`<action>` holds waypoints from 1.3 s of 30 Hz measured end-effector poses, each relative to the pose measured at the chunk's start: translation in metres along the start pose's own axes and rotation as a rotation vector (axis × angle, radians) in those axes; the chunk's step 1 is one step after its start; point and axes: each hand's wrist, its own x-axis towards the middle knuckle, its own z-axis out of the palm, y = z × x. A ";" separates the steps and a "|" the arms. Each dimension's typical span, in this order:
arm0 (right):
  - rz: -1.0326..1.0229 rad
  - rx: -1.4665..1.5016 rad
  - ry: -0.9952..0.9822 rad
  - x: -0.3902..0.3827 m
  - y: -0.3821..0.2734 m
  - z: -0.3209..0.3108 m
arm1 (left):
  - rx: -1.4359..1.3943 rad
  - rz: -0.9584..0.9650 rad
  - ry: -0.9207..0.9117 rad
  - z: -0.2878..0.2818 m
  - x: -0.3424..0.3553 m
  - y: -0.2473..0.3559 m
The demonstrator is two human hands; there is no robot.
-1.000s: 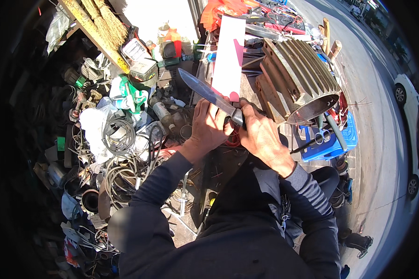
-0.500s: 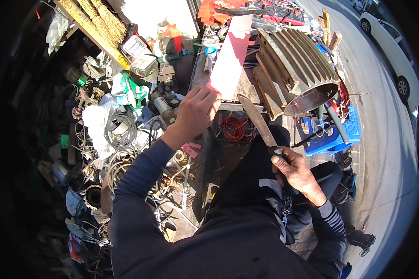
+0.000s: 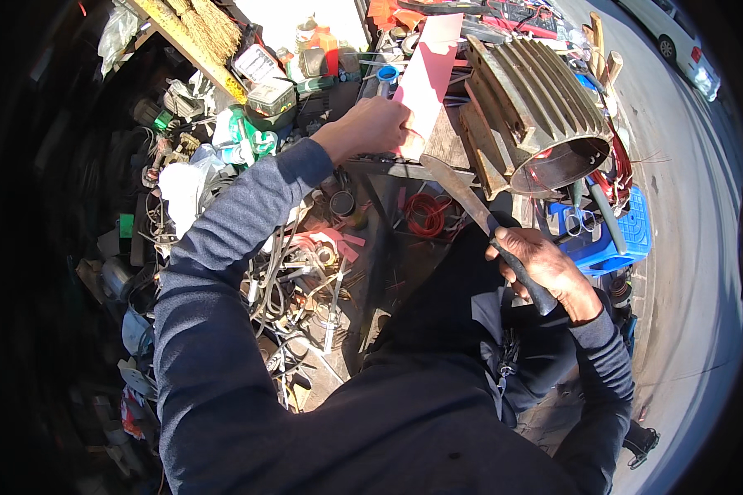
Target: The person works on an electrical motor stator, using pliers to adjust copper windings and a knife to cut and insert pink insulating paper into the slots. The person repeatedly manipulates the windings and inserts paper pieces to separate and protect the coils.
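My right hand (image 3: pixel 538 262) is wrapped round the dark handle of a knife (image 3: pixel 458 191). Its worn, brownish blade points up and to the left, the tip close to the near end of a long pink strip of sheet (image 3: pixel 432 70). Whether the tip touches the strip I cannot tell. My left hand (image 3: pixel 374 126) is closed at the strip's near left edge, fingers curled onto it and partly hidden. The strip lies on a cluttered workbench (image 3: pixel 447 144), its far end in bright light. Right beside it rests a ribbed metal motor housing (image 3: pixel 537 107), its round opening facing me.
A blue plastic stool (image 3: pixel 631 227) with scissors (image 3: pixel 580 223) near it stands at the right. Red wire (image 3: pixel 425 216) lies coiled below the bench edge. Cables and scrap (image 3: pixel 293 280) crowd the left. A white car (image 3: pixel 664 25) is on the road at the far right.
My left hand has moved farther along the pink strip, away from me, with its forearm swung outward. The knife handle has turned and now shows below my right hand. The whole view has shifted slightly.
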 end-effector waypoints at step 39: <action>-0.565 -0.671 0.548 -0.035 -0.026 0.090 | -0.276 -0.039 0.288 0.040 -0.017 -0.007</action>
